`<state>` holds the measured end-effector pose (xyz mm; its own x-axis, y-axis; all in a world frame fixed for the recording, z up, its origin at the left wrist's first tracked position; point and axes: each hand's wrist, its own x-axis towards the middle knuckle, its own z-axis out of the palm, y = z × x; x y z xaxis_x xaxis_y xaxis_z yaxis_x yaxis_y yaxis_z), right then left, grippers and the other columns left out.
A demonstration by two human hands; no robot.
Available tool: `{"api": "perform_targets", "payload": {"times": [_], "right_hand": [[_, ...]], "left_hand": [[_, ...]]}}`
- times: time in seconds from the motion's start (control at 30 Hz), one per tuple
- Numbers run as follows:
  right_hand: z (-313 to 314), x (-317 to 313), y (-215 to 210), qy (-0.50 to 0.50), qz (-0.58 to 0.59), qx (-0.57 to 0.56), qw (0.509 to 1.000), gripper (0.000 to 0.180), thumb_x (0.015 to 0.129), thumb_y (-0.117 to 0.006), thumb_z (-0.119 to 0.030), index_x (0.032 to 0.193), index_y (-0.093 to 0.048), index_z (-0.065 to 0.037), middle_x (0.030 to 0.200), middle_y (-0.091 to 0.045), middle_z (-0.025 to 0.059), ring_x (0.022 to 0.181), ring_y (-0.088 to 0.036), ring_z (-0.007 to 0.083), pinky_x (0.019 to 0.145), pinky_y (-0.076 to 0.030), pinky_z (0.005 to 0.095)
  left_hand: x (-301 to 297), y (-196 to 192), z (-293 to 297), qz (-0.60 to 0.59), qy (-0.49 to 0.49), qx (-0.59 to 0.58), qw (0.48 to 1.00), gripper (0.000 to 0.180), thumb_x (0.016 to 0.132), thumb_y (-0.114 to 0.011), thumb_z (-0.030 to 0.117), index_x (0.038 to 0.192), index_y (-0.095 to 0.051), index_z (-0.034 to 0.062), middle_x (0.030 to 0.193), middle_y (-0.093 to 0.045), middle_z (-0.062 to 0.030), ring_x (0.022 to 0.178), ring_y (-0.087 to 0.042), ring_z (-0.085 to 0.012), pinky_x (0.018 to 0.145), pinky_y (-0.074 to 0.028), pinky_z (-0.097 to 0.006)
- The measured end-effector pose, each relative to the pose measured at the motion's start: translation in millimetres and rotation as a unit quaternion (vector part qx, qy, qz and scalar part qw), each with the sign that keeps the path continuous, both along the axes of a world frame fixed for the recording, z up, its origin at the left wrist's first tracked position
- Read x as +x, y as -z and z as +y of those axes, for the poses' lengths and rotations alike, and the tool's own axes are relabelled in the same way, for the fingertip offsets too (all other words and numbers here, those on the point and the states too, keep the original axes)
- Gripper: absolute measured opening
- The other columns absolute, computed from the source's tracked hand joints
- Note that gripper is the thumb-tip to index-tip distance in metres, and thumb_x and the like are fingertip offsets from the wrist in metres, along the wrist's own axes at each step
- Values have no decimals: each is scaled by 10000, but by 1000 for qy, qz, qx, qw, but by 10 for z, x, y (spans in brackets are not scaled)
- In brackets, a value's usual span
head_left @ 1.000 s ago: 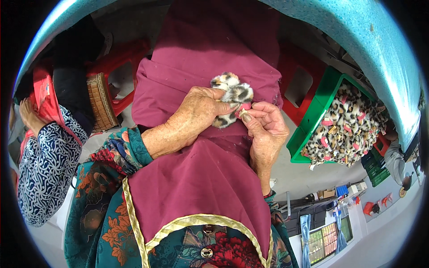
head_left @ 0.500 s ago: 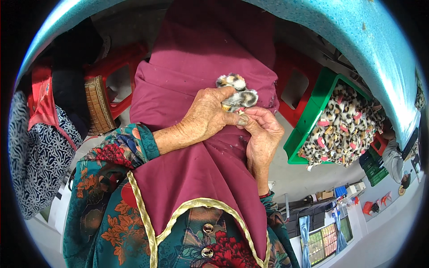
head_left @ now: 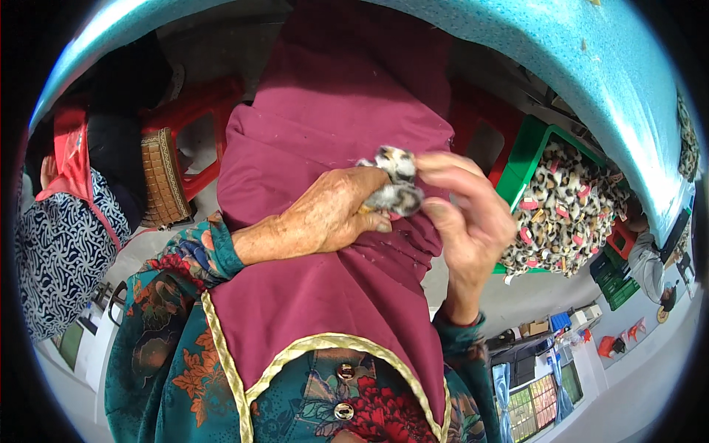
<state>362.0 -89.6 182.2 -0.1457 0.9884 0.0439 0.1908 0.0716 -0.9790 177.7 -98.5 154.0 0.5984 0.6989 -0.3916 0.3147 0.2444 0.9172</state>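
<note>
Over my lap, my left hand (head_left: 329, 210) is closed round a small furry plush piece (head_left: 397, 198), white and grey with black and tan patches. Its tufts stick out past my thumb and fingers, and the part inside my palm is hidden. Just right of the plush is my right hand (head_left: 473, 221), somewhat smeared by motion. The thumb and fingers of that hand are apart, with nothing visible between them. Whether its fingertips touch the fur I cannot tell. Beneath both hands lies the maroon apron (head_left: 332, 140) that covers my lap.
To my right stands a green crate (head_left: 521, 166) heaped with spotted furry pieces (head_left: 565, 214) bearing pink tags. A light-blue tabletop (head_left: 576, 52) curves along the far side. At left, a person in a patterned garment (head_left: 66, 251) sits near a red stool (head_left: 199, 111) with a brown woven bag (head_left: 164, 181).
My right hand has let go of the plush's lower end, moved right and spread its fingers. The plush has turned a little in my left hand, which still holds it.
</note>
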Motion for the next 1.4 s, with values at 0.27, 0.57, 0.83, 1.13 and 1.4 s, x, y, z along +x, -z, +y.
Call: {"api": "perform_targets", "payload": {"times": [0.27,0.57,0.83,1.13,1.4], "right_hand": [[-56,-279,-63,-180,56,-67,980,448,614,-812,-225,968,-617,-31,960,-627,117,896,-622,264,770,-500,323],[-190,-536,-319,-153,95,-73,981,226,593,-663,77,794,-627,-21,774,-618,106,662,-630,232,569,-511,293],[-151,-611,-440,-209,145,-3,967,151,547,-645,86,685,-615,31,722,-588,110,626,-620,250,515,-523,319],[-162,-683,-446,-193,182,39,963,174,494,-654,60,664,-619,46,705,-596,119,607,-615,250,498,-508,299],[-205,-656,-467,-189,122,10,974,115,526,-615,90,602,-596,7,687,-591,104,579,-611,232,509,-510,309]], "left_hand": [[-356,-309,-154,-40,-85,231,968,283,647,-642,-33,897,-515,5,788,-535,-138,835,-585,-318,750,-479,-424],[-709,-550,-154,-108,-45,430,895,266,645,-689,-3,874,-580,-83,832,-574,-163,751,-644,-328,615,-557,-373],[-809,-487,-232,-171,-55,415,892,177,699,-652,-12,837,-566,-84,793,-571,-179,765,-646,-346,657,-580,-430],[-760,-468,-275,-156,-123,429,881,223,684,-662,31,846,-540,-62,837,-596,-207,779,-646,-356,620,-565,-385],[-759,-383,-221,-173,-103,417,886,263,624,-676,68,843,-574,-36,831,-624,-159,724,-651,-277,581,-549,-320]]}}
